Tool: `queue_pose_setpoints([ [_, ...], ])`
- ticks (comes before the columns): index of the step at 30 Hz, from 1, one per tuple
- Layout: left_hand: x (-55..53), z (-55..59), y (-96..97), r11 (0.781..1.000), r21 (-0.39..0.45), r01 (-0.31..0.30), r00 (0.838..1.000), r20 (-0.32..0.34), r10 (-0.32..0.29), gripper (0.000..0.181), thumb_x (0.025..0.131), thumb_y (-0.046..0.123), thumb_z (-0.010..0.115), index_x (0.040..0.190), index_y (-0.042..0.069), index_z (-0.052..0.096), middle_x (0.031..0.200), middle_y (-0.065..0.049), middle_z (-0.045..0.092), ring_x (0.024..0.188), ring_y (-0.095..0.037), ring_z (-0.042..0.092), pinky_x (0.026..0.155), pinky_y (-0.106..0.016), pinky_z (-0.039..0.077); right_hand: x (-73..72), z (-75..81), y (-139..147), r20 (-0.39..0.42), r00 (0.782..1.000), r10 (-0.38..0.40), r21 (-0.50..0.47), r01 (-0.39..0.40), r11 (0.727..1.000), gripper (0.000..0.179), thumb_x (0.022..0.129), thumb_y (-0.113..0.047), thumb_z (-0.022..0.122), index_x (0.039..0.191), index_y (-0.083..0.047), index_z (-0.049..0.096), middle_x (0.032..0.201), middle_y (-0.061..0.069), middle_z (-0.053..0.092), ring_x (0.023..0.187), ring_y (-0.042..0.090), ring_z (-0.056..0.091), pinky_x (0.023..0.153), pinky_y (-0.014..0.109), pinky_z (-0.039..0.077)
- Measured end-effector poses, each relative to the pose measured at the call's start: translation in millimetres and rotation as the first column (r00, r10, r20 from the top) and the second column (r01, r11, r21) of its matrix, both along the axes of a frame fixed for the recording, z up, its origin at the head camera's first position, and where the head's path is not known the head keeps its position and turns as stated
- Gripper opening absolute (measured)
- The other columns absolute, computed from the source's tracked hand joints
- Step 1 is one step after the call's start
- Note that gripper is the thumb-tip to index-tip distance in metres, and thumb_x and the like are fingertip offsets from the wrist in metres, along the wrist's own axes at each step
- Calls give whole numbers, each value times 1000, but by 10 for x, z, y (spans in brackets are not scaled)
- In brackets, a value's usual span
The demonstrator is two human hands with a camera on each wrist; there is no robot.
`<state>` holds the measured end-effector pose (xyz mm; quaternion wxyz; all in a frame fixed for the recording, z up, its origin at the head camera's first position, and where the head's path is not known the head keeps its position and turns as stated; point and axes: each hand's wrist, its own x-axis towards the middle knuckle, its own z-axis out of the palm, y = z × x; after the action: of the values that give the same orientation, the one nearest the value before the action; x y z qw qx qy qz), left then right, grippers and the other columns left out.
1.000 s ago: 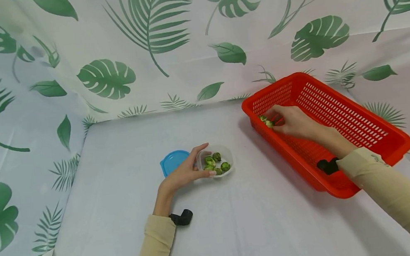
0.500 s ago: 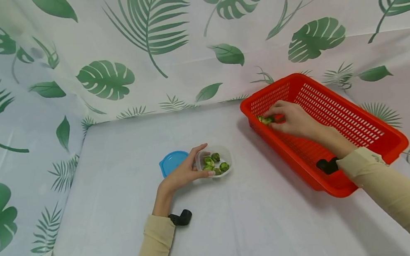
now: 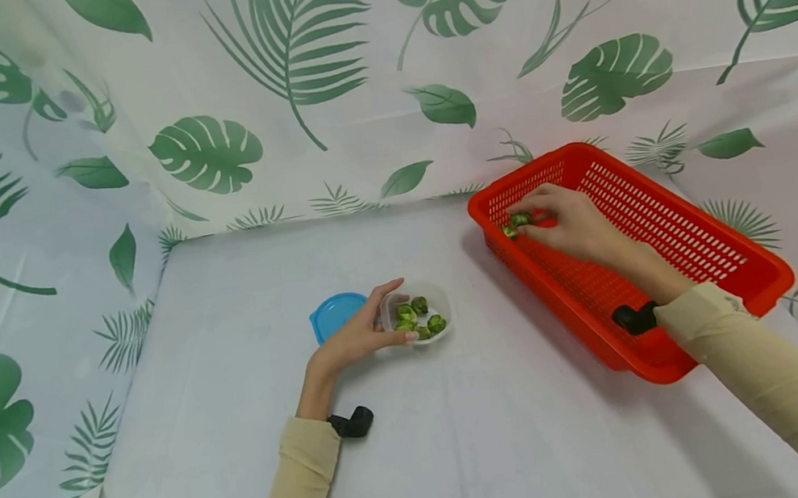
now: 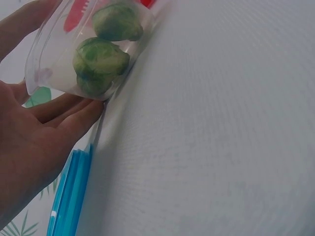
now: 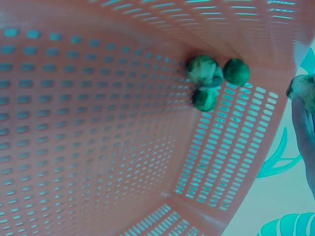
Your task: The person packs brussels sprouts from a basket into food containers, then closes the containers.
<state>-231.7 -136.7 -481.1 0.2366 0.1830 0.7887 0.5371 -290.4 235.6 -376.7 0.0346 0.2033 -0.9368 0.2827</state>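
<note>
My left hand (image 3: 350, 339) grips a small clear plastic container (image 3: 442, 297) between thumb and fingers. Several green Brussels sprouts (image 3: 419, 305) lie inside it; two of them (image 4: 101, 64) show through the wall in the left wrist view. Over the far left corner of the red basket (image 3: 558, 301), my right hand (image 3: 567, 219) pinches a Brussels sprout (image 3: 521, 219) between thumb and fingertips. The right wrist view shows this held sprout (image 5: 302, 91) at its right edge. Three more sprouts (image 5: 204, 71) sit in the basket's corner.
A blue lid (image 3: 336, 316) lies on the white table just left of the container, partly behind my left hand. Leaf-patterned cloth (image 3: 343, 68) rises behind the table and along its sides. The basket stands slanted on the right, close to the back.
My right hand has lifted slightly from the basket's corner, bringing a sprout up in its fingertips. My left hand and the container have stayed in place.
</note>
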Motion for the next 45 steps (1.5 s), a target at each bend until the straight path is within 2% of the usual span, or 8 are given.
queue_pose_setpoints([
  [5,2,2,2,1000,6,2,1000,3,-2,93,90,34,79,165,30,22,98,-5,40,69,-18,29,65,-33,30,7,32,-46,-18,1000,22,-24,-23,999,35,92,-6,75,127,-7,73,118,11,67,103,28,63,80,24,52],
  [7,4,-2,1,1000,7,0,1000,4,0,93,90,34,79,164,31,22,121,-9,46,76,-18,33,69,-34,32,16,49,-69,-2,1000,17,-45,-17,999,38,92,-6,76,129,-6,70,120,12,68,105,29,65,86,29,56],
  [12,2,-8,0,1000,10,-4,1000,9,4,91,90,35,79,163,37,24,156,-10,30,93,-22,35,77,-37,34,29,104,-116,45,999,-13,-87,16,996,35,94,-10,75,128,-6,69,121,11,70,111,29,67,91,24,55],
  [19,-5,1,6,1000,13,-1,1000,8,1,90,91,33,78,163,35,23,154,-12,32,92,-23,36,76,-37,34,40,122,-202,7,999,37,-106,-36,994,30,92,-9,78,122,-7,73,116,8,72,107,26,69,90,27,57],
  [23,-6,-1,2,1000,14,0,1000,4,0,89,92,32,77,163,36,24,156,-11,32,96,-22,37,78,-37,35,77,158,-261,14,998,59,-122,-57,991,31,92,-10,78,122,-7,72,115,8,73,107,26,70,89,17,54],
  [28,-12,-6,3,1000,13,2,1000,6,-2,90,91,33,77,163,35,23,158,-10,30,91,-21,36,77,-37,34,122,220,-336,32,994,100,-115,-96,989,33,92,-7,77,124,-6,71,117,8,73,108,25,69,93,36,57],
  [34,-15,16,-5,1000,7,-3,1000,1,3,91,91,34,77,164,32,22,161,-10,28,97,-21,38,78,-36,36,167,315,-429,2,985,175,-74,-175,982,30,91,-6,78,120,-11,74,117,3,72,105,20,68,91,27,57],
  [45,-13,5,-4,1000,-10,-6,1000,-5,6,90,90,38,78,162,37,24,145,-11,38,82,-19,33,73,-36,33,218,345,-598,59,963,265,-98,-258,961,29,89,3,75,118,-3,72,112,10,72,101,25,71,90,46,58],
])
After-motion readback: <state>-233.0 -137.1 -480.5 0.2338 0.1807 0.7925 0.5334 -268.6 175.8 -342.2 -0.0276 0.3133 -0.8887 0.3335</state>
